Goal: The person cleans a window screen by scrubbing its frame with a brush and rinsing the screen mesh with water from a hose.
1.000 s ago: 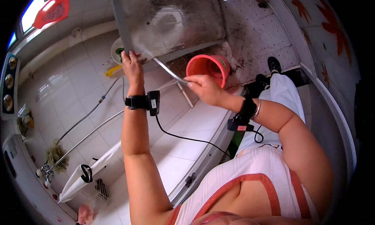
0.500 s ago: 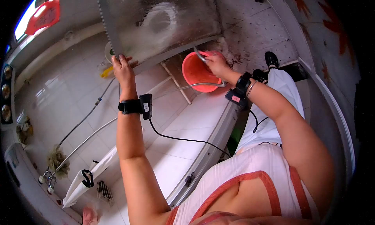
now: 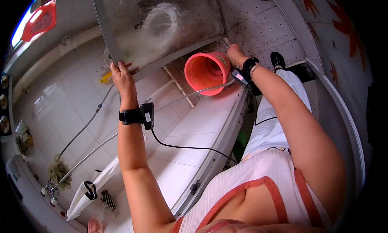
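My left hand (image 3: pixel 123 81) is closed around the lower left corner of a large grey-framed panel (image 3: pixel 186 57), with fingers partly behind it. The panel's see-through, wet-looking surface carries a whitish swirl. My right hand (image 3: pixel 236 54) is closed on the end of a grey hose (image 3: pixel 226 42), near the panel's lower right corner. Its fingers are partly turned away from view. Below that hand, an orange-red bucket (image 3: pixel 207 73) stands tilted toward me, and the hose (image 3: pixel 210 88) passes across its rim.
A white-tiled ledge (image 3: pixel 190 140) with a metal track lies in front of me. Taps (image 3: pixel 50 190), a mesh sponge (image 3: pixel 60 171) and a rolled white cloth (image 3: pixel 83 198) are at lower left. A yellow object (image 3: pixel 106 77) lies near my left hand. A pink basin (image 3: pixel 39 20) hangs upper left.
My right hand has moved up and slightly right with the hose end, from over the bucket's rim to beside the panel's corner. My left hand keeps its hold on the panel.
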The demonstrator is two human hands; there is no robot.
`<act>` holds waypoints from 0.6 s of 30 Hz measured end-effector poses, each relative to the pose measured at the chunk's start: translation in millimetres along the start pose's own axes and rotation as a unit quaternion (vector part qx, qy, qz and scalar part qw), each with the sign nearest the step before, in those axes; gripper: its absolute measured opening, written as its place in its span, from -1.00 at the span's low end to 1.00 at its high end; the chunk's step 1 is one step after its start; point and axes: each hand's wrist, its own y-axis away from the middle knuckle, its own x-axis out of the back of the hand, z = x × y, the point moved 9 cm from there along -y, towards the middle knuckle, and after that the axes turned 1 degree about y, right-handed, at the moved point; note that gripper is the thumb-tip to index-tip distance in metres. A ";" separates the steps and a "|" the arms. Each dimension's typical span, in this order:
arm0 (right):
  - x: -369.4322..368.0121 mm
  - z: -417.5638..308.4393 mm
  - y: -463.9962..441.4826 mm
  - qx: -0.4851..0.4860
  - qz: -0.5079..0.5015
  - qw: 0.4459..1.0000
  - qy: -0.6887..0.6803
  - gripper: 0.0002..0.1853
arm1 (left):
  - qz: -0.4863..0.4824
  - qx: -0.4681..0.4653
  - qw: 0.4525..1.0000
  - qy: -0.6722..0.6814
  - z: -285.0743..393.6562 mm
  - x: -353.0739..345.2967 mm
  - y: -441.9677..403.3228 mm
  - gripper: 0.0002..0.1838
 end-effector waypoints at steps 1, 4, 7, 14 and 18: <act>-2.0 3.3 -6.9 0.020 -0.027 0.999 0.013 -0.82 | 0.001 0.002 1.000 -0.010 0.0 0.4 -0.2 -0.81; -0.3 -14.7 -0.7 0.067 -0.021 0.996 0.059 -0.80 | 0.001 0.006 1.000 -0.012 0.8 -0.4 0.2 -0.80; 9.0 -54.6 17.3 0.135 -0.011 0.982 0.128 -0.77 | 0.003 0.003 1.000 0.003 2.9 -2.7 2.9 -0.80; 44.5 -79.9 1.3 0.119 0.082 0.988 -0.048 -0.79 | 0.013 -0.013 0.999 -0.028 5.5 -0.4 2.5 -0.79; 49.4 -69.6 -6.1 0.068 0.045 0.997 0.006 -0.79 | 0.012 -0.021 0.999 -0.031 2.1 3.2 -1.6 -0.79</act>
